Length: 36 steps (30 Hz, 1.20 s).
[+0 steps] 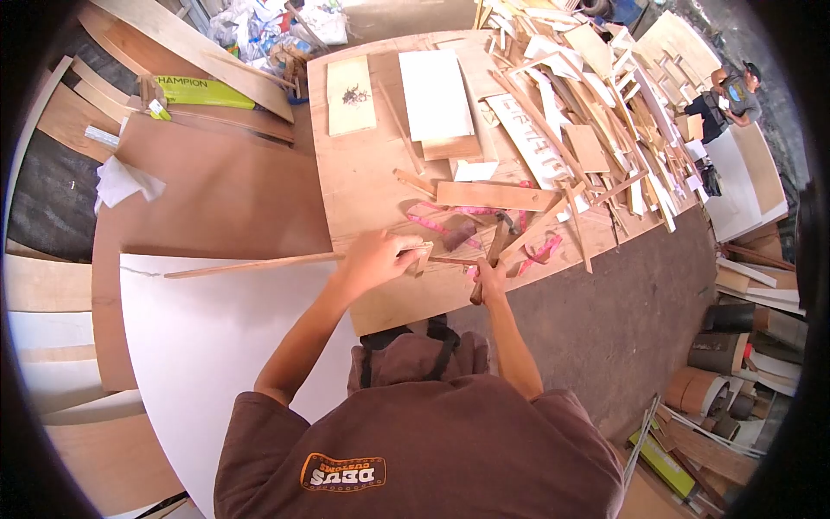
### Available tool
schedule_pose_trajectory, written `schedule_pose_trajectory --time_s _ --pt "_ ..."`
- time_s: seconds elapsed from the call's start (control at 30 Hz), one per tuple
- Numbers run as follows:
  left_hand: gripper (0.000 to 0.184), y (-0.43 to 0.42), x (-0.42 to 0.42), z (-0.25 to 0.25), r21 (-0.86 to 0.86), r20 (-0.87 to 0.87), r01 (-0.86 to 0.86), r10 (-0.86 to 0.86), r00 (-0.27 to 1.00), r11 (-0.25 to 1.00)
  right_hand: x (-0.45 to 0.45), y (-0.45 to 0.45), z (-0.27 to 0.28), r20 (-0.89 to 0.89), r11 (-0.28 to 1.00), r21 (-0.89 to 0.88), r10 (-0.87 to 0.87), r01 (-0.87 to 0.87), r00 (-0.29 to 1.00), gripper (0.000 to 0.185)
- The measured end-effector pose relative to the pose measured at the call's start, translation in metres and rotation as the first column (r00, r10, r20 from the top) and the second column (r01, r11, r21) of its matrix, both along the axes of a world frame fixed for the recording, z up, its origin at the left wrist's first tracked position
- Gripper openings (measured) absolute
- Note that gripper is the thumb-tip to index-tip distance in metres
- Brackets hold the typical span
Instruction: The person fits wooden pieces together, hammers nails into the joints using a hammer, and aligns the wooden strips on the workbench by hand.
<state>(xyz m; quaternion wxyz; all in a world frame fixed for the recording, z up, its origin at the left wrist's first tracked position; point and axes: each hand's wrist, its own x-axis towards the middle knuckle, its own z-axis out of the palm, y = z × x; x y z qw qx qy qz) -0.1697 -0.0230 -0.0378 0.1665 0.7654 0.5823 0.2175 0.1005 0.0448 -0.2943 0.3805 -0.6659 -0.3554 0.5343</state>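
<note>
Above the worktable's (394, 304) near edge, a left hand (379, 259) pinches a wooden strip (259, 265); the right hand (491, 278) grips a hammer (494, 250). Positioning appears underway, calling next for steadiness.

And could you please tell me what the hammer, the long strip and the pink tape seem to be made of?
Hammer: brown handle, probably wood; dark head, likely metal, judging by its shape.
Long strip: seemingly bare wood, pale brown and matt.
Pink tape: perhaps soft plastic or coated cloth, since it lies in loose curves; finish unclear.
</note>
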Motion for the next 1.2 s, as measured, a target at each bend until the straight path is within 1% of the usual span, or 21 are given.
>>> schedule_pose_trajectory --time_s 0.03,0.07,0.1,0.13,0.2,0.23,0.27,0.33,0.37,0.43,0.47,0.53,0.6,0.7,0.77,0.9,1.0,1.1,1.2 --pt "0.019 -0.001 0.001 0.003 0.007 0.002 0.006 -0.006 1.0 1.0 0.001 -0.011 0.031 -0.034 0.999 -0.024 0.039 -0.04 0.999 0.065" --pt "0.019 -0.002 0.001 0.009 -0.045 -0.001 -0.002 0.002 1.0 0.999 -0.001 -0.019 0.049 -0.07 0.996 -0.044 0.077 -0.08 0.995 0.057" --pt "0.019 -0.001 0.0 0.013 -0.096 -0.005 -0.011 0.01 1.0 0.995 -0.002 -0.027 0.042 0.006 0.984 0.161 0.07 -0.07 0.998 0.054" --pt "0.019 -0.001 -0.002 0.01 -0.089 -0.002 -0.007 0.007 1.0 0.996 -0.007 -0.034 0.059 0.009 0.984 0.168 0.067 -0.067 0.998 0.054" --pt "0.019 -0.001 -0.007 0.001 -0.027 0.0 0.037 -0.037 0.999 0.999 -0.017 -0.053 0.102 -0.043 0.939 0.342 0.06 -0.042 0.997 0.052" --pt "0.019 -0.001 -0.008 0.003 -0.024 0.002 0.046 -0.046 0.999 0.999 -0.023 -0.055 0.121 -0.083 0.912 0.406 0.097 -0.055 0.992 0.045" --pt "0.019 0.0 -0.009 0.005 -0.024 -0.002 0.056 -0.056 0.998 0.998 -0.03 -0.052 0.145 -0.081 0.912 0.408 0.086 -0.045 0.993 0.045" --pt "0.019 -0.002 -0.01 0.006 -0.028 -0.007 0.086 -0.086 0.996 0.996 -0.045 -0.048 0.19 -0.33 0.925 0.347 0.272 -0.152 0.904 0.038" --pt "0.019 -0.003 -0.011 0.005 -0.027 0.022 0.091 -0.091 0.996 0.995 -0.057 -0.05 0.201 -0.332 0.928 0.347 0.256 -0.135 0.908 0.038" --pt "0.02 -0.001 -0.014 0.008 -0.008 0.047 0.111 -0.111 0.993 0.994 -0.082 -0.052 0.216 -0.308 0.87 0.453 0.357 -0.195 0.882 0.031" --pt "0.02 -0.003 -0.015 0.011 -0.019 0.04 0.118 -0.117 0.992 0.993 -0.089 -0.054 0.219 -0.305 0.868 0.462 0.348 -0.182 0.886 0.031" --pt "0.02 -0.004 -0.021 0.013 -0.025 0.031 0.126 -0.125 0.992 0.992 -0.1 -0.062 0.221 -0.343 0.889 0.398 0.375 -0.228 0.861 0.031" --pt "0.022 -0.004 -0.028 0.009 -0.091 0.062 0.109 -0.104 0.993 0.99 -0.108 -0.068 0.213 -0.335 0.888 0.411 0.357 -0.206 0.872 0.029" --pt "0.024 -0.006 -0.034 0.003 -0.04 0.076 0.16 -0.156 0.985 0.986 -0.114 -0.074 0.206 -0.322 0.887 0.439 0.306 -0.145 0.896 0.028" --pt "0.025 -0.006 -0.036 0.001 -0.05 0.085 0.177 -0.173 0.981 0.983 -0.118 -0.079 0.201 -0.328 0.878 0.469 0.275 -0.096 0.904 0.027" --pt "0.026 -0.005 -0.039 0.004 -0.07 0.112 0.228 -0.219 0.969 0.971 -0.118 -0.087 0.199 -0.281 0.894 0.437 0.24 -0.099 0.929 0.029" --pt "0.026 -0.007 -0.042 0.011 -0.082 0.063 0.26 -0.255 0.965 0.962 -0.123 -0.093 0.197 -0.297 0.883 0.468 0.202 -0.042 0.933 0.033" --pt "0.026 -0.008 -0.043 0.015 -0.083 0.036 0.302 -0.3 0.953 0.95 -0.124 -0.098 0.201 -0.261 0.866 0.497 0.21 -0.055 0.942 0.035" --pt "0.024 -0.006 -0.045 0.007 -0.087 0.028 0.309 -0.308 0.951 0.947 -0.125 -0.1 0.201 -0.258 0.837 0.544 0.229 -0.054 0.939 0.036"
